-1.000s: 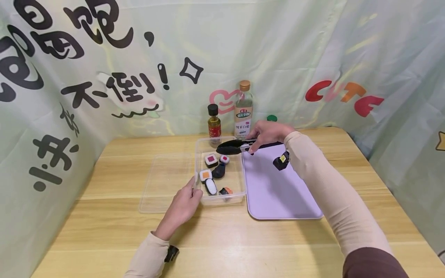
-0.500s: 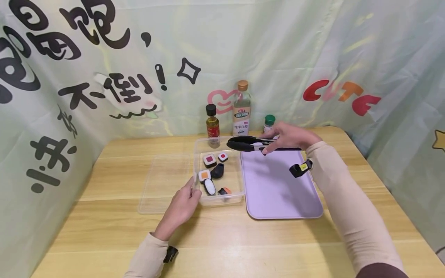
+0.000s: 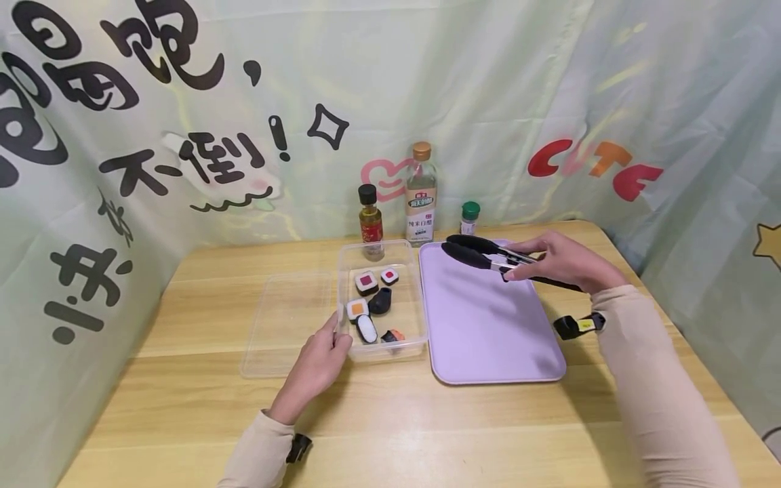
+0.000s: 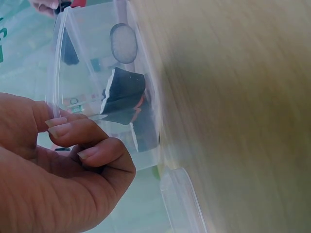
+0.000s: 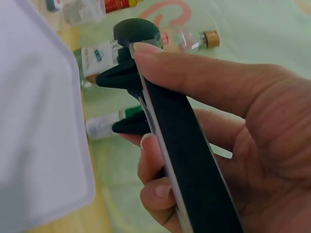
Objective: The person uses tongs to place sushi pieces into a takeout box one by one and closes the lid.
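My left hand [image 3: 318,361] pinches the near left rim of a clear plastic box [image 3: 421,298]; in the left wrist view its fingers [image 4: 80,131] curl at the rim. Inside the box lie several sushi pieces, among them a white-topped one [image 3: 367,329] and an orange-centred roll [image 3: 357,309], plus a black rounded piece [image 3: 381,301]. Over the back right of a lilac tray [image 3: 488,325], my right hand [image 3: 564,261] holds black-tipped tongs [image 3: 470,252]. Their tips stand slightly apart with nothing visible between them. The right wrist view shows thumb and fingers round the tongs' black handle [image 5: 187,155].
A clear lid [image 3: 287,325] lies left of the box. Behind stand a dark-capped sauce bottle [image 3: 371,220], a tall vinegar bottle [image 3: 421,203] and a green-capped jar [image 3: 469,218]. A printed cloth [image 3: 476,88] hangs behind the wooden table [image 3: 390,434].
My right hand has carried the tongs to the right, from above the box to above the tray, uncovering the green-capped jar. My left hand stays on the box rim.
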The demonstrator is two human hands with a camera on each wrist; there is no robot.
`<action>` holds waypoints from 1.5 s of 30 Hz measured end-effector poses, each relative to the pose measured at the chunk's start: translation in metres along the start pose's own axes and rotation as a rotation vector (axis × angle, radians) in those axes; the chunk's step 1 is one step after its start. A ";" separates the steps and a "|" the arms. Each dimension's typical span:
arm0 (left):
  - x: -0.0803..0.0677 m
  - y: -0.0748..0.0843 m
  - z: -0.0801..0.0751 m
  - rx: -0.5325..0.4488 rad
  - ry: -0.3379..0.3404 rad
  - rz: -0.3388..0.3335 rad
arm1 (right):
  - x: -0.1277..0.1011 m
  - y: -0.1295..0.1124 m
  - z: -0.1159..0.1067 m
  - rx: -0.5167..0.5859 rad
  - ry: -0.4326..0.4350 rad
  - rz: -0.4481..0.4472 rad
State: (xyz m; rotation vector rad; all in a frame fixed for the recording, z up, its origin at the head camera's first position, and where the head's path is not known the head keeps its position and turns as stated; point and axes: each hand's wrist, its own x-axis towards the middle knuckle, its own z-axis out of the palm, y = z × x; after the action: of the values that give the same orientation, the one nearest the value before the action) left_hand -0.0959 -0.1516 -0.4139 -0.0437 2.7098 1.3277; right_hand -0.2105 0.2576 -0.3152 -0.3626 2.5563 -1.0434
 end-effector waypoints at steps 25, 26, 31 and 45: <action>0.000 0.000 0.001 0.000 -0.002 -0.004 | -0.040 0.090 0.017 0.286 0.329 0.258; 0.000 0.000 0.001 0.001 -0.003 -0.001 | -0.040 0.093 0.019 0.290 0.346 0.265; -0.001 0.001 0.001 0.005 -0.004 0.004 | -0.041 0.106 0.029 0.290 0.408 0.304; -0.001 0.001 0.000 0.000 -0.010 -0.008 | -0.043 0.121 0.044 0.242 0.493 0.383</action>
State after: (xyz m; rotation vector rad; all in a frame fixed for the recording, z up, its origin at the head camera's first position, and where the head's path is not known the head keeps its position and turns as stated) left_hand -0.0953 -0.1509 -0.4129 -0.0477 2.6983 1.3216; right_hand -0.1652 0.3299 -0.4209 0.4890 2.6962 -1.3939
